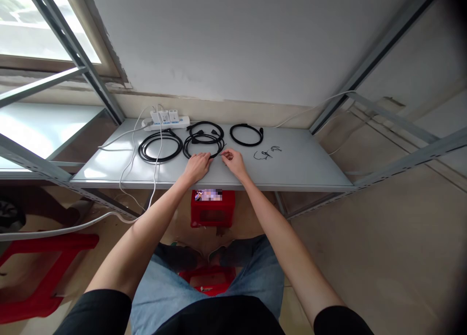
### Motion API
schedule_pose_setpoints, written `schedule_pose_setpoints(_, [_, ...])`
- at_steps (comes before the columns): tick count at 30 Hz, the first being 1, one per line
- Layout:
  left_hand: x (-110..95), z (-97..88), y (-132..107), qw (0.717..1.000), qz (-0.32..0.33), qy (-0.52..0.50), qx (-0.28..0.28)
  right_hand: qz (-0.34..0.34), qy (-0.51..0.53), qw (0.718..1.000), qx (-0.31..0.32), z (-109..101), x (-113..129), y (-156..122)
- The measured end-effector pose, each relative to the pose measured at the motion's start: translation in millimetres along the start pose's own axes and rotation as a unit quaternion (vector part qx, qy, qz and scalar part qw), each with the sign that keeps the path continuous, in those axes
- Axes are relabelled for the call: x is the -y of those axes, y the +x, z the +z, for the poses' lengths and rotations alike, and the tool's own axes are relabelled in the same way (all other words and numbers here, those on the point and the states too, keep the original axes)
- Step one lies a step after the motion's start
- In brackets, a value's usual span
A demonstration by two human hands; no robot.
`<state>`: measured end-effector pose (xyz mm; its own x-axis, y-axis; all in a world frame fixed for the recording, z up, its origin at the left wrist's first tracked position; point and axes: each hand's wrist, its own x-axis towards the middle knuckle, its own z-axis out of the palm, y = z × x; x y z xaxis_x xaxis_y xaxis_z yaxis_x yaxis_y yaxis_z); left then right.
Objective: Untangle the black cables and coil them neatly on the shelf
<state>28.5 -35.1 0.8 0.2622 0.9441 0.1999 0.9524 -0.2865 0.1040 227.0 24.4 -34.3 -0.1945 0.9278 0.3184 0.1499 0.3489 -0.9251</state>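
Several black cables lie coiled on a grey metal shelf (299, 169). My left hand (197, 166) is closed on the near edge of the middle coil (203, 145). Just to its right, my right hand (233, 161) pinches something thin at that coil's edge, too small to make out. A larger coil (159, 147) lies to the left, a smaller one (205, 129) behind, and another coil (246, 134) at the back right. A few loose black ties (267, 153) lie right of my right hand.
A white power strip (166, 121) with plugged-in white adapters sits at the shelf's back left, its white cords (127, 167) trailing over the front edge. A red box (212, 208) stands under the shelf, red stools near my legs. Shelf uprights stand at both sides.
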Motion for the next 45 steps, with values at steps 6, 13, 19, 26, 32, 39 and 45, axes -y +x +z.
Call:
schedule_pose_setpoints(6, [1.3, -1.7, -4.3, 1.000, -0.006, -0.013, -0.009, 0.001, -0.002, 1.000, 0.000, 0.1, 4.9, -3.2])
schedule_pose_setpoints(13, [-0.8, -3.4, -2.5, 1.000, -0.008, 0.000, 0.009, -0.060, -0.109, 0.992, -0.028, 2.1, 22.8, -11.3])
schedule_pose_setpoints(19, [-2.9, -4.3, -2.1, 1.000, -0.004, 0.010, 0.013, -0.126, -0.157, 0.979, -0.016, 6.4, 32.3, -16.3])
schedule_pose_setpoints(26, [-2.4, -5.3, -1.9, 1.000, 0.002, -0.006, 0.014, -0.080, -0.106, 0.991, -0.023, 11.6, 22.2, -4.5])
schedule_pose_setpoints(32, [-1.5, -2.4, -1.3, 1.000, -0.001, -0.002, 0.006, -0.024, -0.028, 0.999, -0.013, 10.2, 11.3, 0.4])
schedule_pose_setpoints(39, [-0.5, 0.3, -0.6, 1.000, -0.004, -0.009, 0.001, -0.047, -0.050, 0.998, -0.011, 6.7, 17.3, -5.3])
schedule_pose_setpoints(45, [-1.3, -1.4, -1.2, 1.000, -0.002, -0.006, 0.006, -0.025, -0.037, 0.999, -0.006, 7.5, 13.2, -2.4])
